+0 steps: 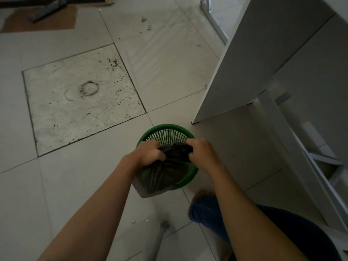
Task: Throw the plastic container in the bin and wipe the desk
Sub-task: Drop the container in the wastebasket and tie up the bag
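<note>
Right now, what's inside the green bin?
A black plastic bag sits in the green bin, gripped by the left hand and right hand. Bare mesh wall shows behind it. The bag's contents and the bin's bottom are covered.

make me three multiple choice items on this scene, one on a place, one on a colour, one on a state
1. Where does the bin stand?
A. on the tiled floor
B. on a desk
C. on a chair

2. What colour is the bin?
A. red
B. green
C. white

3. How is the black plastic bag held?
A. by no hand
B. by the left hand alone
C. by both hands

Key: 1 A, tiles surround the bin; 2 B, its mesh wall and rim are green; 3 C, the left hand and right hand both clutch the bag's bunched top.
</note>
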A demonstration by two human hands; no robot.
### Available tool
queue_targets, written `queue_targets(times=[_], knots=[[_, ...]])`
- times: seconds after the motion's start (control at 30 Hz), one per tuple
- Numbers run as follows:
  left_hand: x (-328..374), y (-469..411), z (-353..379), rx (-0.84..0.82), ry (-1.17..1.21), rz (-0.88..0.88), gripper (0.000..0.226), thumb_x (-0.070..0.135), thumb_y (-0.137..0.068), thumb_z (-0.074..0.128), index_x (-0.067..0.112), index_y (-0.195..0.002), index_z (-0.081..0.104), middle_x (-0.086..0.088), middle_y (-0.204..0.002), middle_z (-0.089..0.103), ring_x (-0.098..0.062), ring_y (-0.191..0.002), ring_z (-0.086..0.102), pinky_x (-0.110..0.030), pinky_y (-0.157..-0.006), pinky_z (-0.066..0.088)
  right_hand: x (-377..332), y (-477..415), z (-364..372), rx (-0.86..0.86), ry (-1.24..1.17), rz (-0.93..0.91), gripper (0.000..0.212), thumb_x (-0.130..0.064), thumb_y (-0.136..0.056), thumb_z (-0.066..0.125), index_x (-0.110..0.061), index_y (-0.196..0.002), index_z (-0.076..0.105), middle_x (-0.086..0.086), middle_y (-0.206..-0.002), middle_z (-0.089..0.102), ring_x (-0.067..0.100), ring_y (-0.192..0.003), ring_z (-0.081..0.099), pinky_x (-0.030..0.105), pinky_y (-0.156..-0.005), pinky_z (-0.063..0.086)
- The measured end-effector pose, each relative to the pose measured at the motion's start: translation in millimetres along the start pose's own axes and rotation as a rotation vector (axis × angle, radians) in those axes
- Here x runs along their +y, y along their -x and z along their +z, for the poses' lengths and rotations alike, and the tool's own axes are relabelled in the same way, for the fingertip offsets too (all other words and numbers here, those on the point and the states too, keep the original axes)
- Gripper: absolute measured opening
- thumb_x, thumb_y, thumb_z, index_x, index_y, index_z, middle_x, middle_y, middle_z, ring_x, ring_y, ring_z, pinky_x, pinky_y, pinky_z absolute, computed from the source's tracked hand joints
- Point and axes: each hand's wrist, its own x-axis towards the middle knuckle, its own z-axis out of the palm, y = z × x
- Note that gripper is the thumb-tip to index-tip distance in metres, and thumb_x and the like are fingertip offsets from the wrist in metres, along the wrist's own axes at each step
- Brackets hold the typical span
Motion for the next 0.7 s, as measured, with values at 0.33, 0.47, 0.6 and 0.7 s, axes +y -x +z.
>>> queue_targets(times=[0.33,0.47,0.6,0.7], knots=[[-8,17,-42,-0.324,0.757,0.021,0.007,0.013,-0.05,0.06,0.008,-0.051,0.065,-0.004,-0.054,0.065,-0.016,-0.051,0.062,-0.019,-0.055,0.052,11,-15,-42,-0.179,-0.591,0.144,0.017,-0.004,-0.078,0.07,-0.021,-0.078,0.071,-0.001,-0.066,0.066,0.009,-0.059,0.062,0.023,-0.06,0.052],[-13,24,-25,-0.079,1.096,-0.083,0.022,0.003,-0.073,0.047,0.002,-0.055,0.059,-0.012,-0.049,0.06,-0.026,-0.046,0.059,-0.027,-0.054,0.054,8,-10,-27,-0.158,-1.009,0.311,0.024,0.005,-0.089,0.049,-0.01,-0.075,0.061,-0.001,-0.059,0.065,0.006,-0.051,0.063,0.016,-0.046,0.049],[18,-14,-11,0.287,1.3,-0.423,0.035,0.005,-0.096,0.035,0.007,-0.064,0.047,-0.012,-0.059,0.07,-0.02,-0.044,0.062,-0.029,-0.055,0.054,-6,2,20,-0.149,-1.368,0.744,0.022,-0.008,-0.096,0.043,-0.01,-0.081,0.059,0.002,-0.055,0.066,0.008,-0.038,0.061,0.017,-0.038,0.048],[38,-31,5,0.259,1.542,-0.368,0.031,0.015,-0.098,0.034,0.002,-0.114,0.058,-0.013,-0.13,0.055,-0.027,-0.102,0.065,-0.04,-0.094,0.05,-39,2,51,-0.022,-1.189,0.763,0.019,-0.024,-0.089,0.056,-0.009,-0.092,0.067,0.004,-0.082,0.07,0.017,-0.075,0.065,0.027,-0.065,0.052]])
